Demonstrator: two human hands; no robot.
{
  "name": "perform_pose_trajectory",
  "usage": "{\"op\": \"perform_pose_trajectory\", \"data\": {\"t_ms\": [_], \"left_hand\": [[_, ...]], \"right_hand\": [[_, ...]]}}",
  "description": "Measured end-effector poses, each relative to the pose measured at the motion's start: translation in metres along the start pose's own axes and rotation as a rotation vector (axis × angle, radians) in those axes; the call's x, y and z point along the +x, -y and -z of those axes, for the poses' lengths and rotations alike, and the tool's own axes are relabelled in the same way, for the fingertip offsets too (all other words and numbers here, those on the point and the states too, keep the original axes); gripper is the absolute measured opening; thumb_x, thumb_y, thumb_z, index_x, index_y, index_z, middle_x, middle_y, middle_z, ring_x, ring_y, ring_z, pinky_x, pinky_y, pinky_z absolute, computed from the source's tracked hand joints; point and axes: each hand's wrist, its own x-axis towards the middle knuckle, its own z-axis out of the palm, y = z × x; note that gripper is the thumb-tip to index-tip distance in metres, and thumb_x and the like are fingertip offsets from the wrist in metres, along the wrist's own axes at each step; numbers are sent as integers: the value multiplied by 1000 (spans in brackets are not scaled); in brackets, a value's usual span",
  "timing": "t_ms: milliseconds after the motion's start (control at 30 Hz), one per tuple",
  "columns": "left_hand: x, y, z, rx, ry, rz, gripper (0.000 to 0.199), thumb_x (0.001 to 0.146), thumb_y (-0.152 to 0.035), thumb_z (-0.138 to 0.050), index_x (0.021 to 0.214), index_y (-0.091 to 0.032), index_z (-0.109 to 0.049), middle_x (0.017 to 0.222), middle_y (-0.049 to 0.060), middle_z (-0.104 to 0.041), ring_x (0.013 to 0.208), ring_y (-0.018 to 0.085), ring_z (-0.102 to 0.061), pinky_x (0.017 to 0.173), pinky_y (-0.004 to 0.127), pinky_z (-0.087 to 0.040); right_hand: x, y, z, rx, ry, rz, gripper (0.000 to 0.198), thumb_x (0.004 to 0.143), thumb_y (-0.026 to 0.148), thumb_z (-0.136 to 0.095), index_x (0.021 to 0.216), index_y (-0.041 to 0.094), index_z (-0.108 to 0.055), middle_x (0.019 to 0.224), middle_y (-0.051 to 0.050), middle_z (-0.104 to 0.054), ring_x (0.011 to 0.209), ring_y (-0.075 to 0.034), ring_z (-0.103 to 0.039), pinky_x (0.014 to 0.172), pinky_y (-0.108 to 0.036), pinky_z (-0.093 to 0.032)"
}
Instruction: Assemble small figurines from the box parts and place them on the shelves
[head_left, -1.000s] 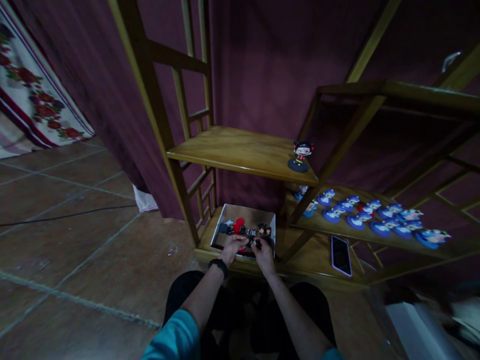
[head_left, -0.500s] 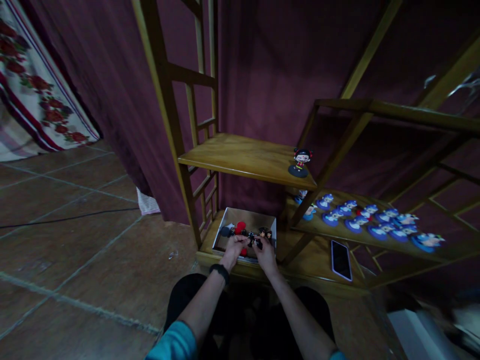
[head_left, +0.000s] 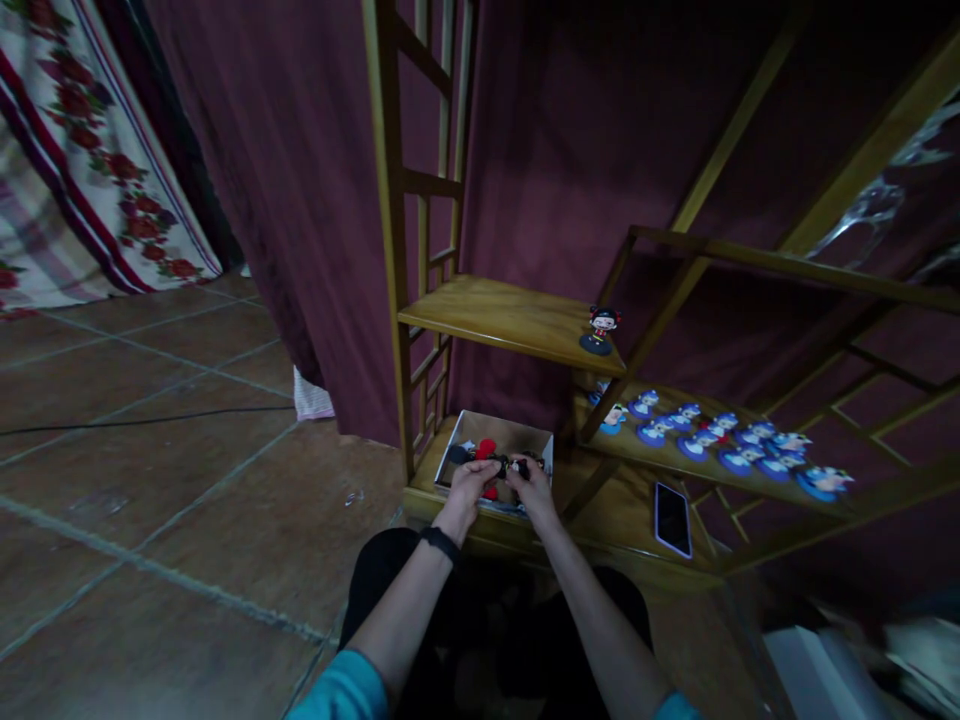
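Over an open cardboard box (head_left: 454,440) on the low shelf, my left hand (head_left: 471,484) pinches a small dark piece (head_left: 500,464). My right hand (head_left: 534,485) grips a small black-haired figurine (head_left: 520,466) right beside that piece. The two hands are close together, and I cannot tell whether the figurine and the dark piece are joined. Inside the box lie red parts (head_left: 486,448) and a dark round base (head_left: 459,455), along with other small pieces partly hidden by my hands. A finished-looking figurine with red hair ties (head_left: 602,322) stands upright on a dark base on the shelf above.
Several blue-and-white figurines (head_left: 697,444) stand in rows on the right-hand shelf (head_left: 765,485). A phone (head_left: 672,519) lies on the lower board. The wooden upper shelf (head_left: 502,312) overhangs behind the box. A white box (head_left: 821,675) sits on the floor at right.
The view has shifted slightly. My hands have lifted a little nearer, bringing the dark piece and the figurine's head side by side; both stay held.
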Motion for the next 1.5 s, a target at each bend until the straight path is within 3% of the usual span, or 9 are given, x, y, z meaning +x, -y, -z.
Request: {"op": "perform_pose_trajectory", "data": {"t_ms": [200, 300, 400, 767, 933, 1167, 1500], "left_hand": [[-18, -9, -2, -109, 30, 22, 31, 46, -31, -81, 69, -12, -71, 65, 5, -67, 58, 12, -59, 61, 27, -47], [-26, -13, -1, -139, 22, 33, 29, 46, -28, -81, 69, -12, -70, 67, 5, -68, 60, 13, -60, 65, 28, -49], [-35, -19, -1, -154, 3, 43, 26, 48, -24, -81, 68, -12, -70, 67, 5, -69, 62, 13, -61, 68, 29, -50], [-50, -44, -8, -171, 22, 61, 25, 49, -17, -80, 71, -10, -69, 70, 8, -70, 64, 17, -64, 67, 33, -53], [-54, -43, -14, -159, -14, -5, 23, 50, -17, -79, 69, -11, -68, 67, 5, -69, 64, 16, -64, 68, 31, -52], [-52, -33, -15, -70, -109, -131, 23, 52, -20, -77, 72, -11, -70, 62, 3, -68, 53, 12, -59, 58, 26, -49], [-56, -29, -13, 1, -135, -177, 21, 51, -22, -77, 69, -12, -71, 55, 1, -65, 47, 10, -55, 49, 22, -43]], "right_hand": [[-8, 19, 3, -78, 12, 64, 25, 68, 30, -57, 91, 20, -59, 77, -1, -63, 70, -17, -59, 66, -29, -49], [-13, 30, 6, -228, 33, 195, 22, 70, 27, -55, 91, 21, -60, 80, -1, -63, 77, -18, -58, 74, -31, -46], [-17, 42, 10, -364, 103, 311, 20, 73, 25, -52, 91, 22, -60, 85, -2, -63, 81, -18, -57, 77, -32, -44], [-28, 103, 25, -617, 354, 519, 21, 79, 18, -44, 96, 23, -54, 92, -3, -56, 87, -18, -55, 79, -31, -42], [-24, 99, 23, -546, 301, 470, 19, 76, 19, -47, 93, 23, -55, 89, -2, -58, 85, -17, -56, 77, -30, -42], [-24, 79, 15, -393, 214, 375, 20, 70, 19, -49, 89, 22, -55, 79, 1, -58, 75, -16, -54, 70, -28, -43], [-27, 86, 16, -465, 261, 365, 17, 68, 17, -48, 83, 22, -53, 75, 3, -55, 70, -15, -53, 67, -26, -41]]}}
